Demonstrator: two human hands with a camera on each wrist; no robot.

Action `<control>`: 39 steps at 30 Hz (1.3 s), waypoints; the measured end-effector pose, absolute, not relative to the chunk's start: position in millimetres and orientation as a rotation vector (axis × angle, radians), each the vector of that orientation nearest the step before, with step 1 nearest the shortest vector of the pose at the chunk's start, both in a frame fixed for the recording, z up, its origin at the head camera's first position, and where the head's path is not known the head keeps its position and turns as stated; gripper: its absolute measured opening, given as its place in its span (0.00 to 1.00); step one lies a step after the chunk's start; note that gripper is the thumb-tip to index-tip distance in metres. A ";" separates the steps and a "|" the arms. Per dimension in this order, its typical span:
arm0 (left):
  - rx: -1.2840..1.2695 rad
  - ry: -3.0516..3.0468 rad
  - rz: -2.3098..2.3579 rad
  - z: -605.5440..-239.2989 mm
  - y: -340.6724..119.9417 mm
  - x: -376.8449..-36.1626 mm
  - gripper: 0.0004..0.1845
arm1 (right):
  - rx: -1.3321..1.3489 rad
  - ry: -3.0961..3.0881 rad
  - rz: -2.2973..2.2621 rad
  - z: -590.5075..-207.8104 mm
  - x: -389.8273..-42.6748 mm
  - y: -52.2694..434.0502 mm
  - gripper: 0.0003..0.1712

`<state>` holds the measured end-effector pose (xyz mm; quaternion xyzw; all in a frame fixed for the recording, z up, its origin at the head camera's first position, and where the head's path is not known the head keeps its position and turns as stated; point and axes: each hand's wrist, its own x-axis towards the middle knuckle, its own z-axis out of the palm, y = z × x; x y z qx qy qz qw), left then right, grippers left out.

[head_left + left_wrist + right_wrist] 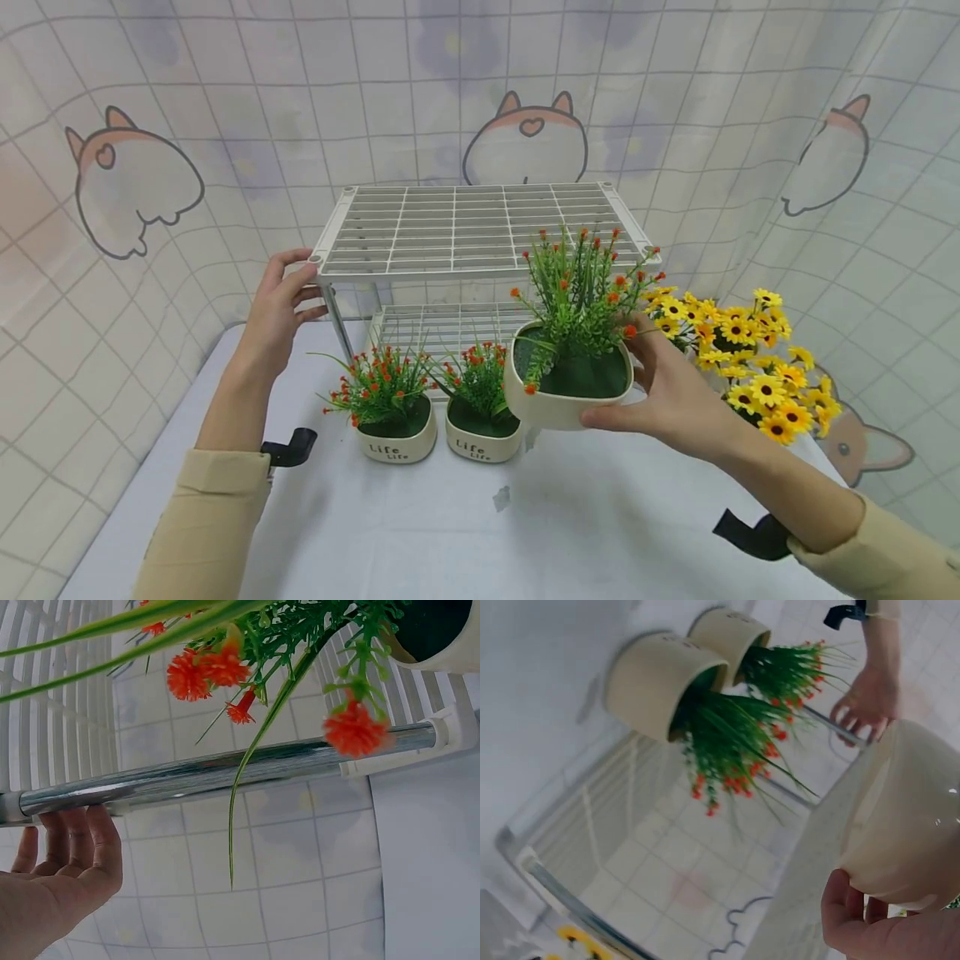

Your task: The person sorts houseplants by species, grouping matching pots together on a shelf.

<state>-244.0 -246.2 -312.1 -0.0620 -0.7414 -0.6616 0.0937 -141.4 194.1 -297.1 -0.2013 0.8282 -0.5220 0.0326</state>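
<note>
In the head view, my right hand grips a cream pot with an artificial plant, green with small orange-red flowers. It is held up at the front right of a white two-tier wire rack, overlapping it. The pot fills the right side of the right wrist view. My left hand holds the rack's front left top corner, its fingers at the metal post. Two similar potted plants, a left one and a middle one, stand before the rack's lower tier.
Yellow artificial sunflowers stand on the right beside the rack. A white cloth covers the table. Behind hangs a tile-patterned curtain with cartoon animals. Each wrist wears a black strap.
</note>
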 end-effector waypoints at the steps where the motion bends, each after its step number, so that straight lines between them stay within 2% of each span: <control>1: -0.185 -2.200 -1.963 -312.1 -246.0 -244.0 0.24 | -0.641 2.554 -1.619 -292.2 -143.6 192.1 0.64; 5: -0.191 -2.184 -1.975 -311.7 -245.1 -244.3 0.22 | -0.668 2.573 -1.647 -271.4 -153.7 184.5 0.64; 12: -0.177 -2.173 -1.976 -311.1 -243.4 -244.4 0.21 | -0.640 2.658 -1.690 -242.4 -184.9 167.8 0.50; 17: -0.168 -2.168 -1.980 -311.4 -242.4 -244.0 0.20 | -0.610 2.628 -1.796 -234.2 -212.2 152.3 0.50; 27: -0.169 -2.159 -1.983 -313.0 -242.3 -245.6 0.20 | -0.518 2.657 -1.830 -230.8 -255.0 110.6 0.56; 39: -0.175 -2.123 -2.018 -313.5 -242.3 -245.8 0.18 | -0.477 2.684 -1.832 -233.7 -277.0 60.7 0.52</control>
